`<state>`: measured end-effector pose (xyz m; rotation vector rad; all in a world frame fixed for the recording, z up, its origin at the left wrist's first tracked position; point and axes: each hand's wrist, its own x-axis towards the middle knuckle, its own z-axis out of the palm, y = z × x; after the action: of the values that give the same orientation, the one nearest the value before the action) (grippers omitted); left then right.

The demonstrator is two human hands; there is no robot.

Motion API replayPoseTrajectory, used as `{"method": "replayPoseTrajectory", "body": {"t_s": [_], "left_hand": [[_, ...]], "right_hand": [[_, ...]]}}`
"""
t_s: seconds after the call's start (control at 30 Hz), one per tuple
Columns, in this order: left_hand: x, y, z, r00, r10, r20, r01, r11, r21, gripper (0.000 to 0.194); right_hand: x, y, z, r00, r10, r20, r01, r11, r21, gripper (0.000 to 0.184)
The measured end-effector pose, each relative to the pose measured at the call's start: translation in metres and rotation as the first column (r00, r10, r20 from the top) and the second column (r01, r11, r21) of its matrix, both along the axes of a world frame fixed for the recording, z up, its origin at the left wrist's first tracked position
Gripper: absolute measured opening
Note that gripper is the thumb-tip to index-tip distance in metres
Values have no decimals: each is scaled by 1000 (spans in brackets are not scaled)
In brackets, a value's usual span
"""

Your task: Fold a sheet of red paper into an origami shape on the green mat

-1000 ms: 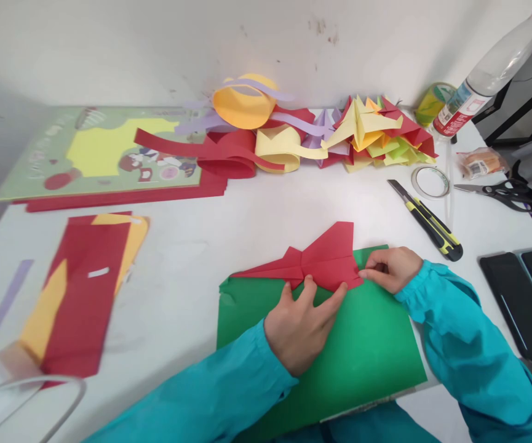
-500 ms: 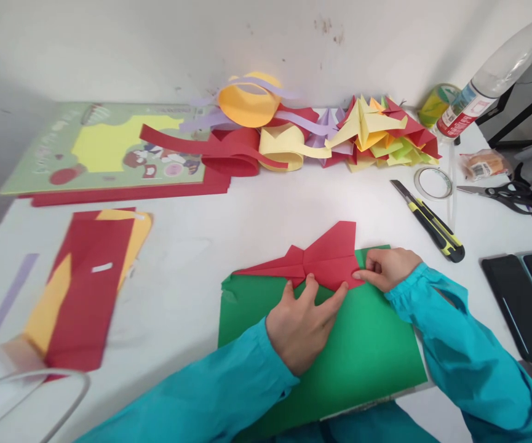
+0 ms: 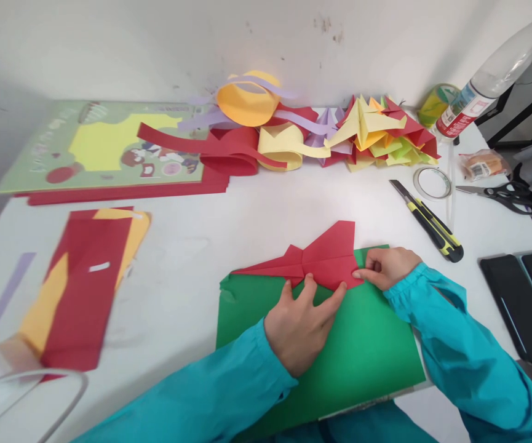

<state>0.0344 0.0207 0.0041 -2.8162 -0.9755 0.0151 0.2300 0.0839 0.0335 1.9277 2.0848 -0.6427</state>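
A folded red paper plane (image 3: 325,252) lies on a green sheet of paper (image 3: 353,344), its narrow nose pointing left and its wide tail to the right. My left hand (image 3: 300,326) rests over the sheet with fingers spread, the fingertips pressing on the near edge of the plane. At the tail's lower right corner, my right hand (image 3: 383,269) has thumb and curled forefinger closed on the red paper. Part of the plane's near edge is hidden under my left fingertips.
Looped paper strips (image 3: 233,151) and a pile of folded papers (image 3: 376,135) stand along the wall. On the right lie a utility knife (image 3: 427,221), tape roll (image 3: 433,183), scissors (image 3: 500,194), bottle (image 3: 471,98) and phones (image 3: 519,307). Red and yellow papers (image 3: 85,289) lie left.
Both hands keep their places on the red paper plane. The whole view has shifted very slightly; nothing else visibly differs.
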Motion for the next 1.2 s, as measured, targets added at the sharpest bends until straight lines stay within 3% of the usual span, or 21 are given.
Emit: {"method": "replayPoseTrajectory", "body": {"t_s": [0.13, 0.23, 0.8, 1.2], "left_hand": [[0, -2, -3, 1000, 8, 4, -8, 1000, -2, 38], [0, -3, -6, 1000, 29, 2, -29, 999, -24, 38], [-3, -2, -1, 998, 44, 54, -43, 999, -19, 41], [0, 0, 20, 996, 80, -43, -87, 980, -178, 41]], "right_hand": [[4, 1, -2, 998, 63, -14, -62, 998, 24, 39], [6, 1, -4, 994, 85, -70, -85, 996, -5, 34], [2, 0, -1, 997, 75, 15, -74, 997, -33, 33], [1, -3, -6, 990, 139, -4, -139, 989, 47, 45]]}}
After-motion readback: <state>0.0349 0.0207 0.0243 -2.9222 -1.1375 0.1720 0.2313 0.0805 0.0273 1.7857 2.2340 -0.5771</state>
